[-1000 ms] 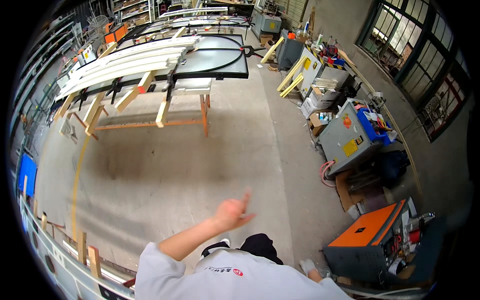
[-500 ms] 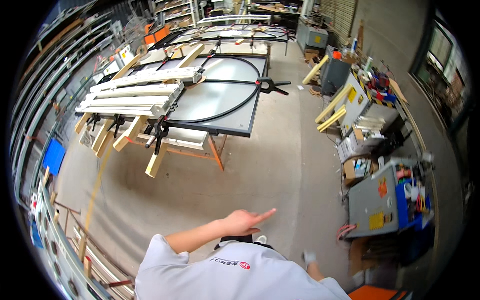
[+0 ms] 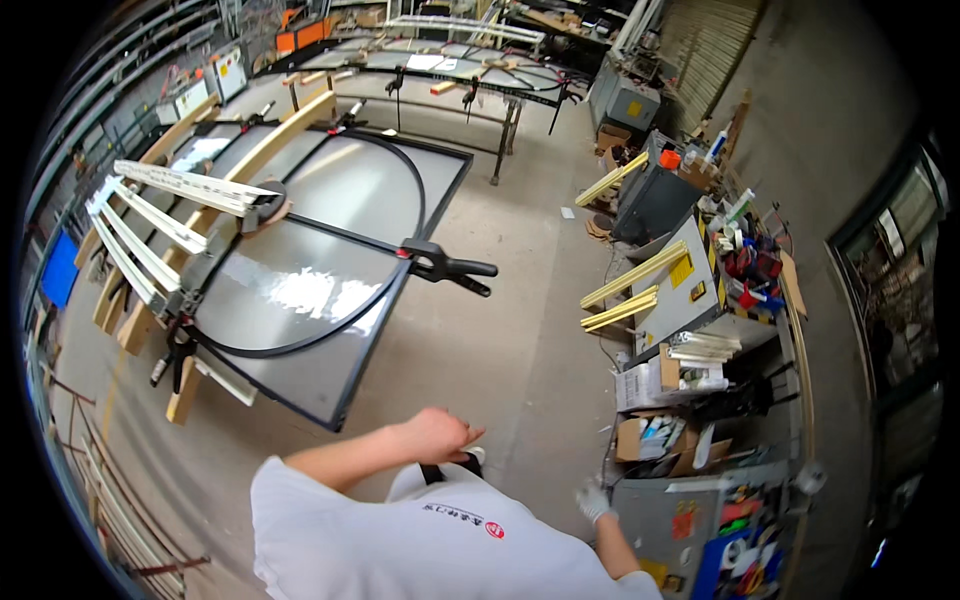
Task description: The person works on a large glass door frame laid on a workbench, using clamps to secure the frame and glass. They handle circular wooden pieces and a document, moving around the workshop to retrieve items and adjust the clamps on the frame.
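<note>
My bare left hand (image 3: 440,434) is held in front of my body over the floor, a finger pointing right and the others loosely bent, with nothing seen in it. My right hand (image 3: 593,500), in a pale glove, is low at my right side, beside a grey cabinet (image 3: 640,500); its fingers look loosely apart and hold nothing visible. Ahead on the left lies a dark-framed panel (image 3: 340,395) with a curved black strip (image 3: 421,195) on it. A black spring clamp (image 3: 445,268) grips its right edge. Neither hand touches the panel.
White profiles (image 3: 190,188) and wooden beams (image 3: 280,140) lie at the panel's left. A second panel table (image 3: 420,72) stands behind. Along the right are cabinets, yellow strips (image 3: 635,272), a carton (image 3: 640,440) and a blue tool tray (image 3: 715,565). Metal racks line the left.
My view has turned and moved nearer to the panel and the right-hand cabinets. The left hand's fingers are more bent. My gloved right hand has come forward beside the cabinet.
</note>
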The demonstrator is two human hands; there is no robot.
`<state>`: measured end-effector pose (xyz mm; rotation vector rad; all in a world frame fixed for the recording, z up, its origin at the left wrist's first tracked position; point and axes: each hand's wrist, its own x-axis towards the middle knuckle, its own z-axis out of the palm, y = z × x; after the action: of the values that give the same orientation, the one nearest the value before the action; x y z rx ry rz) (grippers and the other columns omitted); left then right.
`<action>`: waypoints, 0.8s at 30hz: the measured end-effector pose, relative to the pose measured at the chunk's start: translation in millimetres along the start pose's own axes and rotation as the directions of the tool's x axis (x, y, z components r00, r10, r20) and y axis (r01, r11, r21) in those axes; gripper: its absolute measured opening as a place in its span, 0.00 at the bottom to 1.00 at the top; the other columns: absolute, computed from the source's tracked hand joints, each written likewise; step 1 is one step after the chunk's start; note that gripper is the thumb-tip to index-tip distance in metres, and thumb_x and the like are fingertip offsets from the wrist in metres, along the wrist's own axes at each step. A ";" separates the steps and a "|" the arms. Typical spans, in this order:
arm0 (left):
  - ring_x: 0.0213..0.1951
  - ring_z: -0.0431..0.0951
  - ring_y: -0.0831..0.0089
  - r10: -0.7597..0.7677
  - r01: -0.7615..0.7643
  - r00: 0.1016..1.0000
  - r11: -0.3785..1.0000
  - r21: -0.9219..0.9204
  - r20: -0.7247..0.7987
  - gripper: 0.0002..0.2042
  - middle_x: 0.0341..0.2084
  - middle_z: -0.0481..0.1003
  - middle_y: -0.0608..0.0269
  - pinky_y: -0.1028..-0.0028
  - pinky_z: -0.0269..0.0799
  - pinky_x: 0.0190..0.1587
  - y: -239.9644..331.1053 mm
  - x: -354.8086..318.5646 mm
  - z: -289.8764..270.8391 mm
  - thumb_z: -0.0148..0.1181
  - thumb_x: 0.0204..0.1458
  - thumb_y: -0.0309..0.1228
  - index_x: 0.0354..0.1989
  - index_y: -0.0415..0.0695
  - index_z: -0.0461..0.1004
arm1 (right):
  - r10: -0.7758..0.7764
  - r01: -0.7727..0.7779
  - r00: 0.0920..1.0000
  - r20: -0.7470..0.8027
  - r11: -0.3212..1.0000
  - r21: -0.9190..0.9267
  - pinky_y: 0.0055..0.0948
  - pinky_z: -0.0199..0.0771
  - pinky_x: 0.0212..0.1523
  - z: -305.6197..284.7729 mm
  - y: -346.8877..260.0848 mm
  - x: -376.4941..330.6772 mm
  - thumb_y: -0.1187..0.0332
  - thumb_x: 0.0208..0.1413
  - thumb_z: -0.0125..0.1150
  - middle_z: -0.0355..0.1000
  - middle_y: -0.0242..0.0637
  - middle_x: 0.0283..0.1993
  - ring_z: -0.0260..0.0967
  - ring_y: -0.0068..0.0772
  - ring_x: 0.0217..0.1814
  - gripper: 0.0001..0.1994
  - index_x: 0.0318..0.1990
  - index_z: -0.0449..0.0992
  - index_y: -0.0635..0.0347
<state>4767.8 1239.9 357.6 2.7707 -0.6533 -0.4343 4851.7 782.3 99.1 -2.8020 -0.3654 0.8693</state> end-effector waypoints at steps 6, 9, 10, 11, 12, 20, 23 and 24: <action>0.31 0.73 0.64 0.129 -0.125 0.991 0.988 0.085 -0.032 0.31 0.31 0.71 0.60 0.69 0.66 0.38 -70.8 146.8 -128.4 0.58 0.44 0.41 0.57 0.43 0.57 | 0.299 -0.342 0.872 0.387 0.939 0.044 0.42 0.58 0.54 3.7 70.9 23.7 0.52 0.53 0.40 0.64 0.54 0.50 0.60 0.53 0.54 0.25 0.49 0.67 0.63; 0.31 0.73 0.65 0.024 -0.017 0.999 0.969 0.248 -0.025 0.39 0.40 0.69 0.56 0.70 0.67 0.38 -115.8 226.2 -189.0 0.61 0.41 0.40 0.62 0.47 0.47 | 0.325 -0.410 0.867 0.377 0.896 0.170 0.42 0.59 0.53 -22.4 56.0 107.2 0.53 0.53 0.41 0.65 0.54 0.50 0.61 0.53 0.53 0.24 0.48 0.68 0.64; 0.32 0.73 0.65 -0.035 0.042 0.999 0.949 0.313 -0.027 0.42 0.44 0.68 0.55 0.71 0.67 0.38 -132.1 253.3 -208.8 0.62 0.40 0.40 0.63 0.48 0.44 | 0.316 -0.405 0.876 0.365 0.892 0.200 0.41 0.59 0.53 -33.2 57.2 145.0 0.53 0.53 0.41 0.65 0.54 0.49 0.61 0.53 0.53 0.23 0.47 0.68 0.64; 0.32 0.73 0.65 -0.035 0.057 0.997 0.937 0.344 -0.070 0.44 0.46 0.66 0.53 0.71 0.67 0.38 -147.3 277.7 -224.3 0.63 0.40 0.40 0.64 0.49 0.42 | 0.296 -0.387 0.883 0.364 0.898 0.209 0.41 0.60 0.53 -44.8 56.5 180.3 0.54 0.53 0.42 0.65 0.54 0.49 0.61 0.53 0.52 0.23 0.47 0.68 0.64; 0.33 0.73 0.66 -0.030 0.074 0.992 0.920 0.385 -0.119 0.45 0.49 0.64 0.52 0.71 0.67 0.38 -163.4 304.7 -245.3 0.63 0.39 0.41 0.64 0.50 0.40 | 0.274 -0.364 0.896 0.350 0.904 0.225 0.41 0.60 0.53 -63.4 56.8 216.7 0.54 0.53 0.42 0.66 0.54 0.49 0.61 0.53 0.52 0.23 0.47 0.68 0.65; 0.30 0.74 0.65 -0.096 0.139 0.977 0.963 0.230 -0.190 0.47 0.49 0.64 0.51 0.71 0.66 0.36 -260.1 444.8 -305.7 0.65 0.36 0.39 0.64 0.50 0.40 | 0.187 -0.179 0.982 -0.010 0.954 0.239 0.39 0.62 0.50 -273.7 93.7 544.4 0.57 0.53 0.45 0.67 0.55 0.47 0.64 0.53 0.49 0.21 0.44 0.70 0.67; 0.36 0.74 0.61 -0.328 0.333 0.940 0.941 0.053 -0.091 0.45 0.50 0.64 0.51 0.68 0.67 0.40 -296.2 442.9 -312.0 0.64 0.38 0.39 0.64 0.49 0.41 | -0.047 0.197 0.940 -0.337 0.883 0.426 0.38 0.66 0.44 -405.2 -19.0 689.7 0.58 0.51 0.49 0.71 0.53 0.38 0.68 0.52 0.42 0.19 0.36 0.73 0.68; 0.37 0.74 0.60 -0.385 0.387 0.919 0.922 0.004 -0.084 0.44 0.49 0.65 0.51 0.67 0.67 0.41 -317.2 446.0 -314.5 0.63 0.40 0.39 0.64 0.49 0.41 | -0.082 0.220 0.944 -0.320 0.879 0.424 0.38 0.66 0.41 -443.6 -59.7 730.3 0.58 0.50 0.50 0.72 0.52 0.35 0.69 0.49 0.38 0.18 0.35 0.73 0.68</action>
<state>5380.6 1362.6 445.9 2.9188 -0.0850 -0.3876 5679.3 1002.8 86.9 -2.3728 -0.2851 0.4203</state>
